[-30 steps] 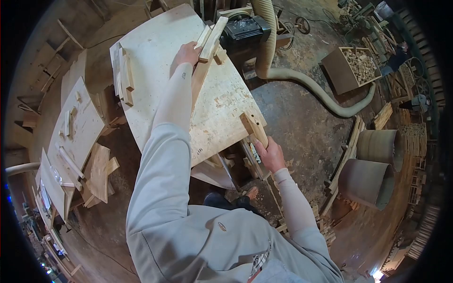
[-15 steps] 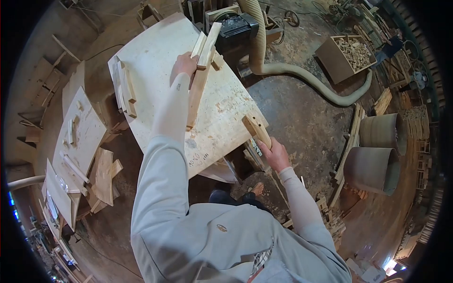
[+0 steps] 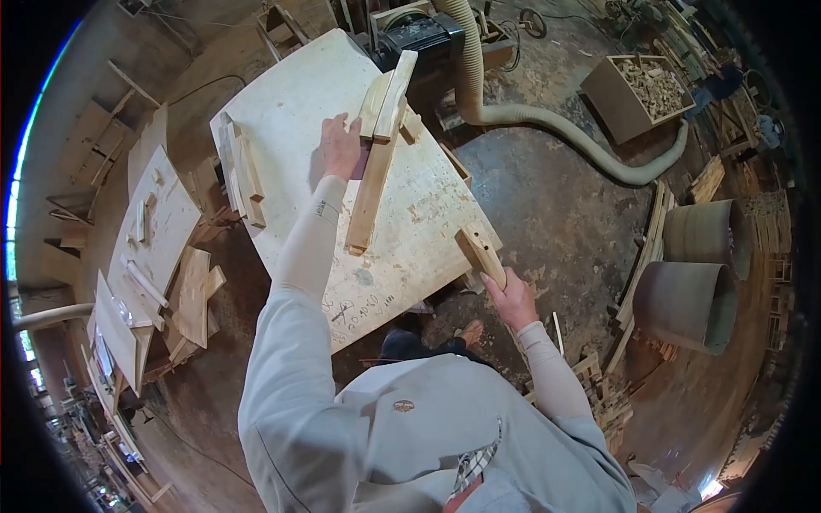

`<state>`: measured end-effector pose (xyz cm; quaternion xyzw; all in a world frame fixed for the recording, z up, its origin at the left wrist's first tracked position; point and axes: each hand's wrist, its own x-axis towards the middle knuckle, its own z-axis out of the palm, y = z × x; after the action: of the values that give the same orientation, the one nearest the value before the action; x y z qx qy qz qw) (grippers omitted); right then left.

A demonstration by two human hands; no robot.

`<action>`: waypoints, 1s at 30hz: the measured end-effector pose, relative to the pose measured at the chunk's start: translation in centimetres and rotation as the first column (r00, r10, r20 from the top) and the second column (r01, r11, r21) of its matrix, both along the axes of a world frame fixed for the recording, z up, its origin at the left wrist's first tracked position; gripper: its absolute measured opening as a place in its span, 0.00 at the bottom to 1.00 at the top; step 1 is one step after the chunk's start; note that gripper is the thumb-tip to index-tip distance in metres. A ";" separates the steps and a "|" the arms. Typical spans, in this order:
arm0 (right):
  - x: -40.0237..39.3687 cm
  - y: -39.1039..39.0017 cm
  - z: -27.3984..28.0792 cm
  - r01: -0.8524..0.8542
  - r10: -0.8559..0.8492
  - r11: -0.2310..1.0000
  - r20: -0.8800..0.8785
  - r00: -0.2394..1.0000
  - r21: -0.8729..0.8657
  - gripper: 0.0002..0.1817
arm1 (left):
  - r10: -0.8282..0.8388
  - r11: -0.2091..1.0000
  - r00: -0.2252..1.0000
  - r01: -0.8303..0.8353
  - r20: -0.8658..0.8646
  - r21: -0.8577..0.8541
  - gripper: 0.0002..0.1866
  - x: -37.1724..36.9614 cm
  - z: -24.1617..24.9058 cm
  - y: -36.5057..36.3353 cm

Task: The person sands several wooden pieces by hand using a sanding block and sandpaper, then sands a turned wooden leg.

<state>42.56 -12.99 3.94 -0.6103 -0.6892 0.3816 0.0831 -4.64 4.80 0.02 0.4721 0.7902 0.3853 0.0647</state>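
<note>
Seen from above, a person in a pale grey long-sleeved shirt stands at the near edge of a large pale plywood worktable (image 3: 291,111) in a cluttered woodshop. The left hand (image 3: 340,145) reaches to the far side of the table, fingers wrapped around a long pale wooden strip (image 3: 369,192) that lies along the board, with two shorter pale slats (image 3: 389,90) stacked across its far end. The right hand (image 3: 511,295) is at the near right corner of the table, fingers closed on the near end of a short light-brown wooden block with holes (image 3: 481,252), which rests on the table edge.

The strip looks light, stiff and dry, likely rough with splinters; because it is long, a grip near its middle would balance it better than one at an end. The block seems small and solid, easy to carry in one hand.

Beyond the table stand a dark electric motor (image 3: 423,38) and a ribbed beige dust hose (image 3: 547,128) curving off to the right across the dirt floor. A small stack of pale wood offcuts (image 3: 241,171) sits on the left of the table. The left thumb is hidden behind the strip, the lens bends and darkens the picture edges, and what lies under the table cannot be made out
</note>
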 end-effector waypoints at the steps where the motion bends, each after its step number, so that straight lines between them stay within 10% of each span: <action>1: 0.5 0.0 -0.1 -0.003 0.003 1.000 -0.012 1.000 0.009 0.29 | 0.035 0.996 0.999 -0.031 0.039 -0.089 0.23 0.2 -0.2 0.2; 30: -1.1 2.1 -1.2 -0.016 0.017 1.000 0.026 1.000 -0.009 0.25 | 0.051 0.987 0.992 -0.033 0.115 -0.156 0.26 -1.4 0.1 9.2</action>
<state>41.46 -10.85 2.75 -0.6100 -0.6935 0.3772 0.0681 -6.00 14.00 0.14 0.4252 0.8221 0.3519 0.1399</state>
